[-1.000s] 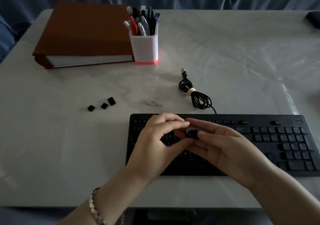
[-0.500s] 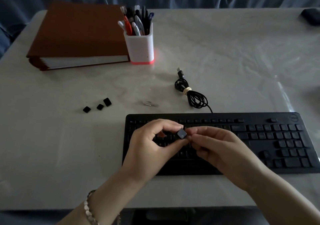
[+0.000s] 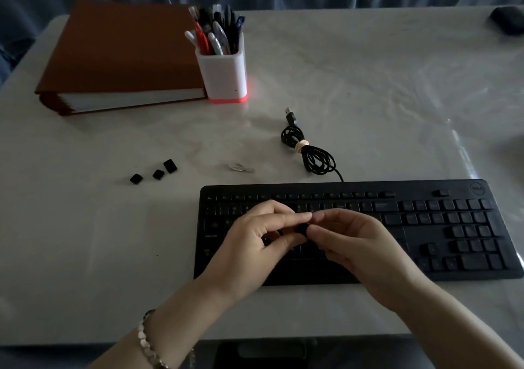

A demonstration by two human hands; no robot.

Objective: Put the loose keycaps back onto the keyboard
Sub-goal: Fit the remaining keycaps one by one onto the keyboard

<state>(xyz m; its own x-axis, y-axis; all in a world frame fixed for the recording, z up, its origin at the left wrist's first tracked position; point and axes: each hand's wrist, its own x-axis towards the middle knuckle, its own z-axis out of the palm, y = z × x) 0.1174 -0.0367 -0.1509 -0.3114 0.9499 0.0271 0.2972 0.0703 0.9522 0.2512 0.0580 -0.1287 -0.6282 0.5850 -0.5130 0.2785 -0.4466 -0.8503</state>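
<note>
The left hand's (image 3: 255,244) thumb and forefinger close narrowly on a black keycap (image 3: 302,229). The right hand's (image 3: 360,249) curled fingertips pinch the same keycap from the opposite side. Both hands hover over the left half of the keyboard (image 3: 368,187), forearms angled inward, while three loose keycaps (image 3: 158,174) lie on the table (image 3: 85,241), well left of the keyboard.
</note>
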